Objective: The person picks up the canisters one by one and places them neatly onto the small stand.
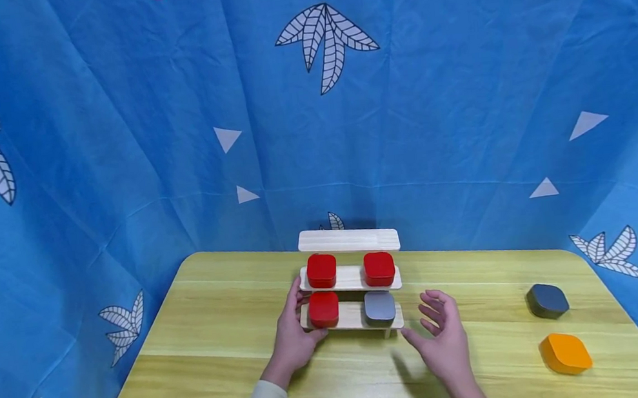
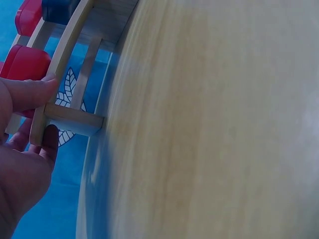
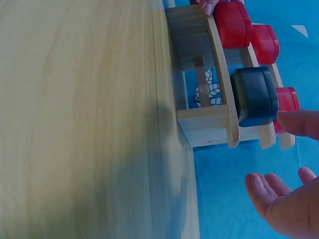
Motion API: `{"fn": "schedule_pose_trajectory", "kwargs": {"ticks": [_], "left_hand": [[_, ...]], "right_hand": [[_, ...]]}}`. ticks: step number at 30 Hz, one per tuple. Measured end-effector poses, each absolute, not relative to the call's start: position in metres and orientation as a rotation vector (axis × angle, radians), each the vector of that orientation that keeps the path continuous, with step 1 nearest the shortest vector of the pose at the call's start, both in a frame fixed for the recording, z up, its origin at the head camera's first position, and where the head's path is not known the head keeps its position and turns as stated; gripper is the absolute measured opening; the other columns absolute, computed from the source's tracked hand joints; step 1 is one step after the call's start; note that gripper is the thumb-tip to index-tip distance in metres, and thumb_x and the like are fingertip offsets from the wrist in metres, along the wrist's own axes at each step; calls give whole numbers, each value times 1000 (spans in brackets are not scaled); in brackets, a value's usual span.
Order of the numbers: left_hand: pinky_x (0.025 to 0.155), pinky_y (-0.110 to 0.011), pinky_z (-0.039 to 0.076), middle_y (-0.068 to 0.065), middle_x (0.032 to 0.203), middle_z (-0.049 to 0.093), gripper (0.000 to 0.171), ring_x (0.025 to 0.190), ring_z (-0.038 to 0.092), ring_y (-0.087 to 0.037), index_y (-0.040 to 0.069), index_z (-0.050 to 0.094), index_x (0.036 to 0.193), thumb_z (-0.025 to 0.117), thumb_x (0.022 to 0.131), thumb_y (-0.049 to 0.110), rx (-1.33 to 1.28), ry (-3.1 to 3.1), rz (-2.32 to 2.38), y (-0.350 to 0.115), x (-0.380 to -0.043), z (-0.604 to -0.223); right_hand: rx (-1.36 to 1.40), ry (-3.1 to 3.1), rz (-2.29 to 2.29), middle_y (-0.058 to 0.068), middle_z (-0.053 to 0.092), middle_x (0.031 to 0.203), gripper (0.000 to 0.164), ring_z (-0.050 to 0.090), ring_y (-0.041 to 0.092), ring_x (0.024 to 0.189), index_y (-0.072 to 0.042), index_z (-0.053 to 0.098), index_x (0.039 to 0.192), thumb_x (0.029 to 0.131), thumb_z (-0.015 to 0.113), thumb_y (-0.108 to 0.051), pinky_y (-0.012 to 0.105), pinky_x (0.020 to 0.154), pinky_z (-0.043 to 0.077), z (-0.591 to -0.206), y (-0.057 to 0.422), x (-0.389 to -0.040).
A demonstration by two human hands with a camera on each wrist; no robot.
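A pale wooden three-tier rack stands near the table's back edge. My left hand grips the left end of its lowest tier, thumb on top and fingers beneath in the left wrist view. Beside the rack's right end, my right hand is open with fingers spread and nothing in it. On the lowest tier sit a red rounded box at left and a dark grey-blue one at right. Two more red boxes, left and right, occupy the middle tier. The top tier is bare.
At the table's right side lie a dark rounded box and an orange one. A blue patterned cloth hangs behind the wooden table and along its sides.
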State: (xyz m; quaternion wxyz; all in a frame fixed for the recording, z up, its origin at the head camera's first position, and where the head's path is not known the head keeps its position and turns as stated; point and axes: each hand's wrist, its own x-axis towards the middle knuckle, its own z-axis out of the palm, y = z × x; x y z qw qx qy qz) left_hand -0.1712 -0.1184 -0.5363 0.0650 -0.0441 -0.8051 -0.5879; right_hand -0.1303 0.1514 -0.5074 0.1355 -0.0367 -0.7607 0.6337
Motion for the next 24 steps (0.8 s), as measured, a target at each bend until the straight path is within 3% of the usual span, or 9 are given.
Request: {"fn": "schedule_pose_trajectory", "kwargs": {"ticks": [5,24], "left_hand": [[109,-49,37,-1,135,48,118,128,44,-24,22,20,160,84,67,-14,-120,-2425,-1788,-118,-171,-535],[111,-48,35,-2,136,48,118,128,44,-24,21,19,161,83,68,-15,-114,-2439,-1785,-118,-171,-533]], "right_hand": [[-117,-2179,1830,21,52,135,80,53,38,122,1,43,135,67,79,22,17,89,48,-507,156,-129],[-217,-2198,1744,17,53,134,79,54,31,119,1,43,138,71,81,16,15,86,47,-506,171,-121]]}}
